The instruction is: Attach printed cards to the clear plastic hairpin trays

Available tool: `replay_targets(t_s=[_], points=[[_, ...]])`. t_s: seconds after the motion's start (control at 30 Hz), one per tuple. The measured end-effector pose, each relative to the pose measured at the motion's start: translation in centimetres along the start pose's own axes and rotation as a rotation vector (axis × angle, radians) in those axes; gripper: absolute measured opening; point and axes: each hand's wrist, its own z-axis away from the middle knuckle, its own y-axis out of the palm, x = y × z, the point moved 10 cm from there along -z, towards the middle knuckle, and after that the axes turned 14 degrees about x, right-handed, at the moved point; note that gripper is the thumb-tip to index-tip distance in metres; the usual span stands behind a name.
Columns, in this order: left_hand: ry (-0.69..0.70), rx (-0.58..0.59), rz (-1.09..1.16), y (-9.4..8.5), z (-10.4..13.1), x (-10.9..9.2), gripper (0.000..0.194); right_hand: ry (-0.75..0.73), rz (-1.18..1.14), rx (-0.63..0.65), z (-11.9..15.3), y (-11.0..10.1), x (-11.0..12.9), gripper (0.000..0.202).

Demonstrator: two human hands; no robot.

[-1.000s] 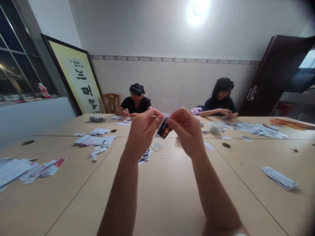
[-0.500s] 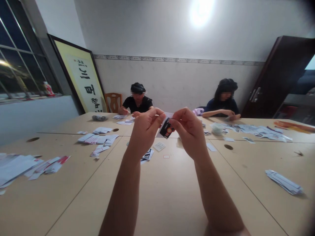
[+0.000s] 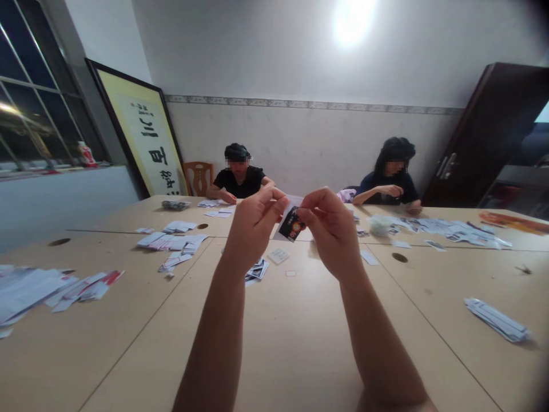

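A: Hands first. Left hand and right hand are both raised above the desk, fingertips pinched on one small card.

B: Who holds which side?

A: Left pinches the card's left upper corner, right pinches its right edge. The card sits right between the two, dark print with a red patch facing the camera, white backing showing behind it. Long axis tilted, running from lower left up to the right. Both hands equally near, both touching it.

B: Is it off the desk?

A: Yes, held in the air, well above the surface.

B: What's under it?

A: A small pile of cards just beyond the left wrist, one loose white card near it. A paper stack well off to the right, scattered paper slips far left.

B: Further back?

A: Two other people seated at the far side, their own hands at their own cards. Framed calligraphy leaning on the wall.
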Motion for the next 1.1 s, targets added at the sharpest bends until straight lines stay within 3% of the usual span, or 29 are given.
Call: replay_targets(t_s=[0.57, 1.1], points=[[0.028, -0.023, -0.088, -0.6, 0.1, -0.6, 0.025, -0.078, 0.039, 0.05, -0.1, 0.4, 0.5, 0.011], [0.005, -0.012, -0.045, -0.7, 0.2, 0.4, 0.025, -0.049, 0.122, 0.095, 0.1, 1.1, 0.3, 0.01]])
